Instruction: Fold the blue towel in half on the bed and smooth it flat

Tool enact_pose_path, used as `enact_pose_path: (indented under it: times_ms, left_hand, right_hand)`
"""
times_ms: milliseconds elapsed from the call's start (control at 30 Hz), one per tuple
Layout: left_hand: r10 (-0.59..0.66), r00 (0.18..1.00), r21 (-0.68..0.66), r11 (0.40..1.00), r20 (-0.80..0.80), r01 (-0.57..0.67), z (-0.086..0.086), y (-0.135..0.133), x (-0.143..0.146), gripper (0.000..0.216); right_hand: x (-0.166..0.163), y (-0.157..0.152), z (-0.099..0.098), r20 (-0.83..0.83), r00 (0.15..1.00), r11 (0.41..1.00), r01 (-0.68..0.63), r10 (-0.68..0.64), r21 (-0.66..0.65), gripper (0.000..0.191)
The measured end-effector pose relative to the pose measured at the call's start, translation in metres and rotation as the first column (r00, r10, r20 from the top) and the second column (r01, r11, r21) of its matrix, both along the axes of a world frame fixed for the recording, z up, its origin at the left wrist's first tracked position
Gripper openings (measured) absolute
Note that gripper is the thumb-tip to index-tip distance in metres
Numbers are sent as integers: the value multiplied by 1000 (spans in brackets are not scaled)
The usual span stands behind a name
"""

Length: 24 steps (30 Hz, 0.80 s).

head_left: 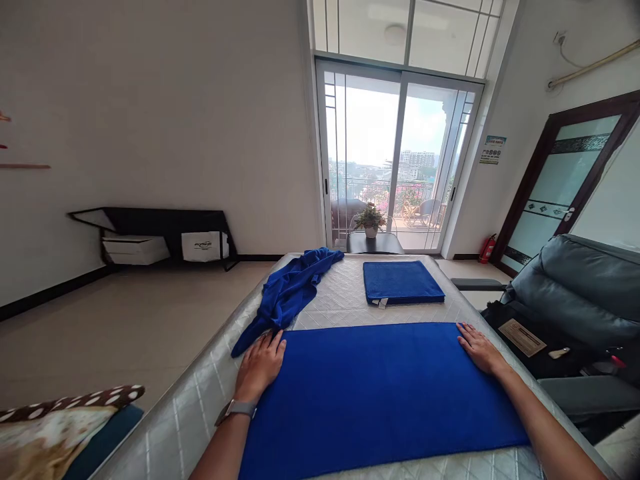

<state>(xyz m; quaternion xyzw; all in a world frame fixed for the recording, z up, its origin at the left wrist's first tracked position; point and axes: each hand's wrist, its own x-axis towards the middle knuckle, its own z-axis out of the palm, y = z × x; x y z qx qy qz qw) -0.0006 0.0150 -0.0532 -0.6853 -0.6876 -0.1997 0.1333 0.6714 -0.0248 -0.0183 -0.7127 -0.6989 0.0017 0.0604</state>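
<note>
A blue towel (380, 393) lies spread flat on a quilted grey mattress (200, 407) in front of me. My left hand (260, 363) rests flat on the towel's far left corner, fingers apart, with a watch on the wrist. My right hand (477, 348) lies flat on the far right corner, fingers stretched out. Neither hand holds anything. Beyond the spread towel, a folded blue towel (403, 282) lies neatly at the far right of the mattress. A crumpled blue towel (293, 290) lies at the far left, trailing toward my left hand.
A grey leather chair (575, 293) stands close on the right. A patterned cushion (55, 427) sits at lower left. A small table with a potted plant (371, 220) stands before glass balcony doors. A low black shelf (155, 233) lines the left wall. A fire extinguisher (487, 248) stands in the corner.
</note>
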Motion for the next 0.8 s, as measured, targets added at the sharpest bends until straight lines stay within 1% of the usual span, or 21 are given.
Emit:
enact_pose_path:
  times_ms: [100,167,233,300,367,400,500,567,633,700,800]
  left_hand:
    - [-2,1000,21,1000,13,2,4,-3,4,51]
    - [-3,1000,27,1000,17,2,7,-4,6,51]
    - [-7,1000,42,999,20,6,8,-5,9,51]
    - [-12,1000,55,998,23,11,10,-5,10,51]
    - [-11,1000,53,999,20,9,11,-6,11,51]
    - [-13,1000,48,999,15,12,12,-7,12,51]
    - [-16,1000,35,999,8,16,14,-9,13,51]
    - [-10,1000,41,999,21,9,16,-10,14,50]
    - [-4,999,51,999,36,3,18,-10,16,49]
    - [4,999,49,999,49,-7,20,-10,18,48]
    - [31,998,27,999,53,-33,21,-9,20,47]
  right_hand:
    - [-4,-1,9,22,999,999,27,-27,-29,69]
    - [-11,-4,18,52,997,998,62,-60,-29,64]
    - [-28,-6,27,92,989,993,112,-113,23,60]
    - [-57,-8,34,116,980,984,154,-164,89,58]
    - [-99,-10,37,107,982,984,141,-153,111,58]
    - [-123,-10,38,95,989,989,105,-115,104,57]
    - [-204,-12,40,4,994,991,-106,106,87,57]
    - [-259,-15,43,-67,966,965,-241,248,101,57]
    - [-311,-17,46,-127,924,931,-345,359,119,57]
    - [-359,-19,47,-171,886,902,-414,430,123,59]
    - [-420,-16,44,-209,845,870,-482,492,101,64]
